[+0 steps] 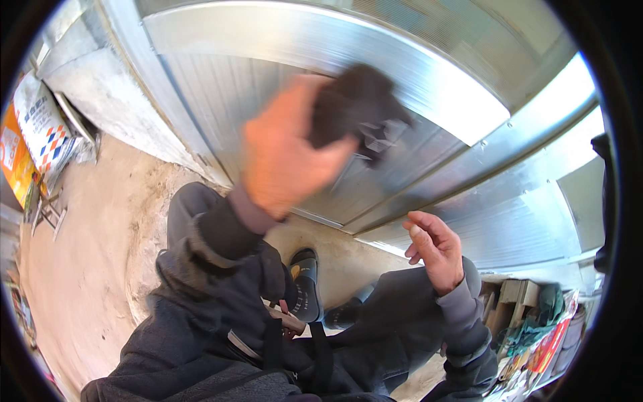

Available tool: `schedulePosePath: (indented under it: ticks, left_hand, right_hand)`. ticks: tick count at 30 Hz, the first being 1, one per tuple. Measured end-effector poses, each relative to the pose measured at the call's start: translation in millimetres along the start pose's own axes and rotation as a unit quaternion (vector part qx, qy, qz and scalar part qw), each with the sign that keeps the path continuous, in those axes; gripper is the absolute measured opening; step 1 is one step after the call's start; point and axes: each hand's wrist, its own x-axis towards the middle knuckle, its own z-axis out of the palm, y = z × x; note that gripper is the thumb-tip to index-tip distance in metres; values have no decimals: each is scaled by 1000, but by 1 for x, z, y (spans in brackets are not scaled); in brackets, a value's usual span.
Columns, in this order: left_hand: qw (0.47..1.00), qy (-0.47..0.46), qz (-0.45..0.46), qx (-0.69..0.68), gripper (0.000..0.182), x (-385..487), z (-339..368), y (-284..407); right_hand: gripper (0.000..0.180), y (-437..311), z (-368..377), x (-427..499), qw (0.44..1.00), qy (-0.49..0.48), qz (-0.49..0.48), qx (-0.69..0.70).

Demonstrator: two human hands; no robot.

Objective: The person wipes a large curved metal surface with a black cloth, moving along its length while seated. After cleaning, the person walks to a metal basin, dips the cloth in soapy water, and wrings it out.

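Observation:
My left hand (pixel 281 151) is raised in front of an aluminium door panel (pixel 226 95) and is blurred. It grips a dark bundled cloth (pixel 346 105) that bears a pale pattern at its lower right. Whether the cloth touches the metal I cannot tell. My right hand (pixel 437 246) hovers above my right knee, lower and to the right. Its fingers are half curled, with the thumb close to the fingertips, and nothing shows in it.
Printed sacks (pixel 42 120) lean at the far left beside a small folding stool (pixel 49 211). On the right, a shelf holds wooden blocks (pixel 515 296), green cloth (pixel 532 331) and mixed items. My slippered foot (pixel 305 286) rests on the concrete floor below the door.

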Motion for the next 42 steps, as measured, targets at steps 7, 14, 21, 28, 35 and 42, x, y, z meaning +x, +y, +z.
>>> schedulePosePath:
  ticks: [7, 14, 21, 28, 35, 42]
  left_hand:
    - [997, 47, -42, -48, 44, -10, 24, 7]
    - [996, -12, 74, -51, 51, -25, 91, 47]
    - [979, -191, 67, 39, 38, -123, 93, -22]
    - [934, -339, 0, 115, 48, -155, 71, -61]
    - [982, -184, -47, -16, 46, -141, 73, -51]
    - [975, -153, -142, -76, 44, -106, 22, -47]
  right_hand:
    - [37, 0, -2, -5, 1000, -4, 14, -1]
    - [37, 2, -1, -1, 999, -8, 41, -24]
    - [38, 1, 2, 5, 994, -38, 68, -73]
    - [37, 1, 2, -2, 991, -25, 105, -75]
    - [35, 5, 3, 6, 992, -10, 75, -100]
    - [35, 3, 7, 16, 986, -20, 100, -132]
